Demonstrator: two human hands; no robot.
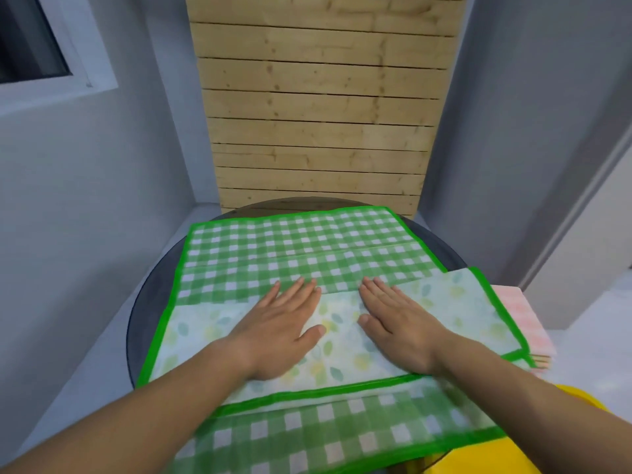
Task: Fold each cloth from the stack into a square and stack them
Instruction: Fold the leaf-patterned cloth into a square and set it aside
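Note:
A green checked cloth [294, 248] with a bright green border lies spread over a dark round table [150, 302]. A band of it is folded over and shows a pale leaf-print side [455, 302]. My left hand [284, 323] and my right hand [396, 319] press flat on that folded band, side by side, fingers straight and pointing away from me. Another green checked cloth layer [328, 436] hangs over the near table edge. A pink checked cloth stack [523, 319] pokes out from under the green cloth at the right.
A pale wooden slatted panel [321, 107] stands against the wall behind the table. Grey walls close in on the left and right. Something yellow [578, 425] sits at the bottom right, below the table edge. A window frame [51, 63] is at the upper left.

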